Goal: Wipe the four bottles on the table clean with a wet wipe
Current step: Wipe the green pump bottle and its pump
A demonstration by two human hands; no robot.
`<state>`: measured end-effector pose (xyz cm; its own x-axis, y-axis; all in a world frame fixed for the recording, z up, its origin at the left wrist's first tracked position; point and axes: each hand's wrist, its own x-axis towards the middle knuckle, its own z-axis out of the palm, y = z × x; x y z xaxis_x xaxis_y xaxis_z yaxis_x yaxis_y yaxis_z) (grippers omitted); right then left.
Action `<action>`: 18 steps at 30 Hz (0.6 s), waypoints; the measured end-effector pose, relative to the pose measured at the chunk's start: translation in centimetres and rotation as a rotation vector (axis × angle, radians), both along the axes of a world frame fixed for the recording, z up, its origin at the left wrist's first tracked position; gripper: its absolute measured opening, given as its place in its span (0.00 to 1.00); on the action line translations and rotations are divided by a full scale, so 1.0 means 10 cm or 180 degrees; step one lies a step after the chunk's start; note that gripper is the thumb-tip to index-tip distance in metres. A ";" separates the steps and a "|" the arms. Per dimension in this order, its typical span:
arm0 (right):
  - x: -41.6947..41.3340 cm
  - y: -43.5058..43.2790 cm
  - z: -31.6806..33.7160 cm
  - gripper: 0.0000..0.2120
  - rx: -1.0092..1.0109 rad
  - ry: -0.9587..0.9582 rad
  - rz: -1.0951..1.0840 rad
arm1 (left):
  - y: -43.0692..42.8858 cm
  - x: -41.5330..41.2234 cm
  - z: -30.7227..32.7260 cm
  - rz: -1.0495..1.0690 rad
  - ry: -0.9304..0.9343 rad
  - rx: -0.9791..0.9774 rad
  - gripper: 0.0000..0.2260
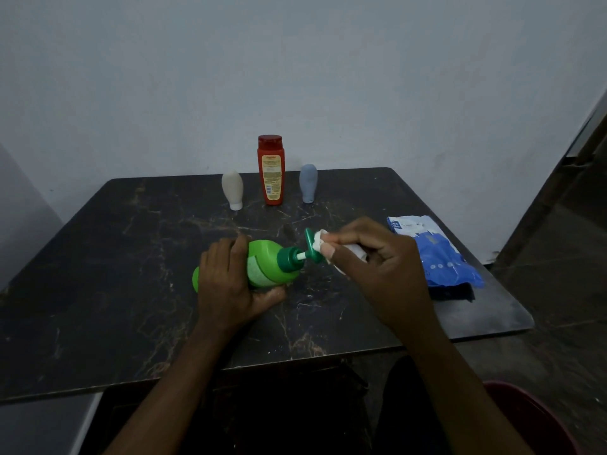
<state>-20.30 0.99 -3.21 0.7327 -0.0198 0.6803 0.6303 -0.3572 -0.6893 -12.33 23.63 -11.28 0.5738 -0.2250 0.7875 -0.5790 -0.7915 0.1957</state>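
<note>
Dark marble table: your left hand grips the green bottle lying sideways; your right hand pinches a wipe against its pump. Beyond stand white, red and grey bottles.

Layout of the surface, viewed from its near edge. Rear centre, before the wall: three upright bottles in a row, set apart, with the tall bottle between the left small bottle and the right small bottle. Near centre: the pump bottle lies sideways in the left grip, base leftward, pump head rightward. Just right of the head, the right grip pinches a wipe against it. Far right: the wipe packet lies flat on the surface.
</note>
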 end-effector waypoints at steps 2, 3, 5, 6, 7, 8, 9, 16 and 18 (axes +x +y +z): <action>-0.05 0.02 -0.07 0.06 0.0022 -0.0105 -0.0043 | 0.00 0.00 0.01 0.0005 -0.0001 -0.0017 0.37; -0.06 0.03 -0.08 0.06 0.0030 -0.0161 -0.0070 | 0.00 0.01 0.01 0.0000 -0.0021 0.0032 0.36; -0.07 0.04 -0.04 0.07 0.0030 -0.0250 -0.0090 | -0.02 0.00 0.00 -0.0038 -0.0083 0.0191 0.36; -0.05 0.04 -0.01 0.06 -0.0001 -0.0235 -0.0086 | -0.03 0.00 -0.01 -0.0061 -0.0112 0.0246 0.36; -0.02 0.04 0.03 0.05 -0.0070 -0.0171 -0.0087 | -0.03 0.01 -0.01 -0.0085 -0.0129 0.0260 0.36; 0.01 0.04 0.08 0.05 -0.0155 -0.0076 -0.0097 | -0.02 0.01 -0.01 -0.0105 -0.0129 0.0245 0.36; 0.06 0.04 0.11 0.05 -0.0213 0.0019 -0.0119 | -0.02 0.02 -0.02 -0.0122 -0.0134 0.0213 0.37; 0.30 -0.17 0.07 0.06 0.0354 0.0318 -0.0482 | 0.01 0.03 0.05 -0.0324 0.0083 -0.0559 0.32; 0.27 -0.20 -0.02 0.07 0.0552 0.0548 -0.0477 | -0.03 0.01 0.17 -0.0544 0.0558 -0.1575 0.31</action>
<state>-17.61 -0.98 -3.46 0.8173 -0.2417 0.5230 0.4477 -0.3050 -0.8406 -12.22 23.36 -9.62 0.6937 0.0462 0.7188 -0.6164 -0.4782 0.6256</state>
